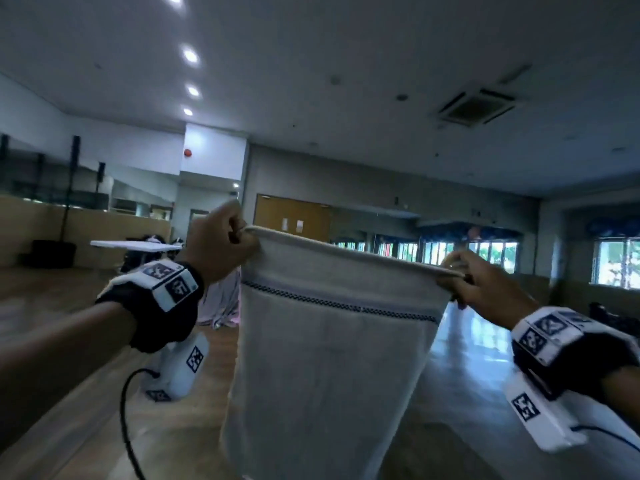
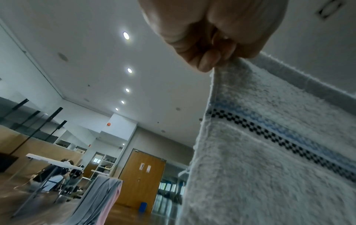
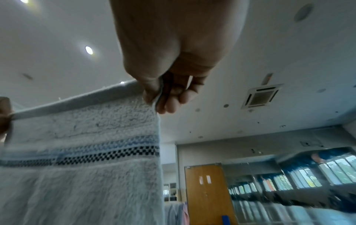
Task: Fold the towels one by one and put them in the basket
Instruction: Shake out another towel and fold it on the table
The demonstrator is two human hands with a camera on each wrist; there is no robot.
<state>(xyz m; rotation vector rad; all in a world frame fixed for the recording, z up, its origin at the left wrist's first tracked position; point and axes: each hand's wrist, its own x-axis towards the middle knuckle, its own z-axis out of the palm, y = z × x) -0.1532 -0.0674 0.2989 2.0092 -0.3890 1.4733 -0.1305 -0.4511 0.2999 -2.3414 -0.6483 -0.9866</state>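
A white towel (image 1: 332, 358) with a blue and black checkered stripe hangs in the air, stretched by its top edge between both hands. My left hand (image 1: 221, 244) pinches the top left corner, seen close up in the left wrist view, where my left hand (image 2: 213, 50) meets the towel (image 2: 269, 152). My right hand (image 1: 481, 282) pinches the top right corner; in the right wrist view my right hand (image 3: 165, 94) grips the towel (image 3: 86, 159) at its edge. The towel's lower end runs out of the frame. No basket is in view.
A large room with a wooden floor lies ahead. A white folding table (image 1: 135, 244) stands at the left with people sitting behind it. Grey and pink cloths (image 2: 100, 199) hang over a rack. Brown double doors (image 1: 291, 220) and windows (image 1: 616, 261) line the far walls.
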